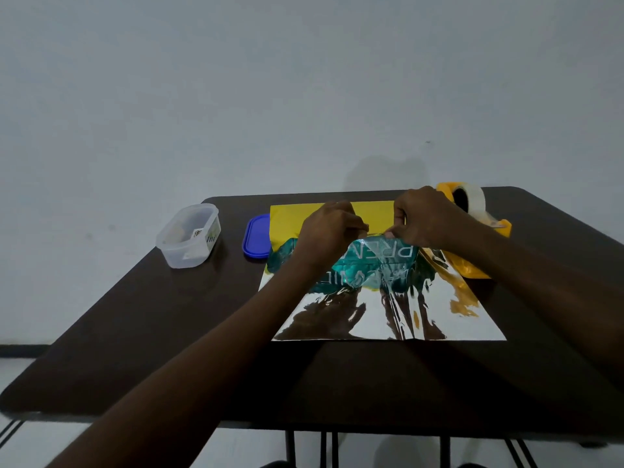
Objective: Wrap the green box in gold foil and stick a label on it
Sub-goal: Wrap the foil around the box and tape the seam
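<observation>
Gold-backed mirror foil sheet (388,319) is lying flat on the dark brown table (135,315), with the green printed box (378,256) sitting at its twelve o'clock end. Left hand (329,233) and right hand (423,217) are each pinching the far foil edge, folding it over the box top (first flap only). At three o'clock the yellow tape dispenser (472,211) is waiting; at nine o'clock, a clear plastic tub (187,234) and blue lid (256,239). Wrapping is barely beginning; taping and labelling remain.

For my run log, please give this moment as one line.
step: foil wrapping | left hand, right hand: pinching gold foil over green box | label: not yet
</observation>
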{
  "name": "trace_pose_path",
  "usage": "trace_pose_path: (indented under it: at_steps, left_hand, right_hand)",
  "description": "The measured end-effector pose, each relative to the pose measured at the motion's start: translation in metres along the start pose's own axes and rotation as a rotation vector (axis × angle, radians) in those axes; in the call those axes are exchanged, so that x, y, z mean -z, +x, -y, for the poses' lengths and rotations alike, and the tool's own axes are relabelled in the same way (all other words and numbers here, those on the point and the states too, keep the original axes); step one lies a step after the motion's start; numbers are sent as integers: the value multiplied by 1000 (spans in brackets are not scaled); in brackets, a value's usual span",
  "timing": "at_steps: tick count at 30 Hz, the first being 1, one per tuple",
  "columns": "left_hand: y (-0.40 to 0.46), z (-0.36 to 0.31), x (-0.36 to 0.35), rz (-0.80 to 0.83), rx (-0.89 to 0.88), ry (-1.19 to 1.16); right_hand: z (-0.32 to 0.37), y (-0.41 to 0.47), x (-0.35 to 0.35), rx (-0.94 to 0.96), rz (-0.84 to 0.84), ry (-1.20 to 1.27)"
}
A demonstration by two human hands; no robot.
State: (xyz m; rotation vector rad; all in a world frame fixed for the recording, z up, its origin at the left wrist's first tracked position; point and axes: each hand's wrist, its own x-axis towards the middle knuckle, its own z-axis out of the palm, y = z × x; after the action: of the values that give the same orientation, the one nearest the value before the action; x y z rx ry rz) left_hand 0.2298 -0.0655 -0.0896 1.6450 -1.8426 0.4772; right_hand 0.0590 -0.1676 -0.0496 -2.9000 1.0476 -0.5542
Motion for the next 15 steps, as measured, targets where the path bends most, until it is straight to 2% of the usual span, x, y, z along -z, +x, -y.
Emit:
trace_pose_path:
  at_steps: [5, 11, 15]
  left_hand:
    - [4, 3, 3, 50, -3, -35]
    - [7, 6, 5, 98, 5, -64]
    - [7, 5, 7, 113, 16, -68]
  right_hand:
    - [-9, -7, 10, -76, 20, -90]
    - [-19, -13, 11, -168, 41, -45]
    - [-15, -20, 18, -193, -11, -170]
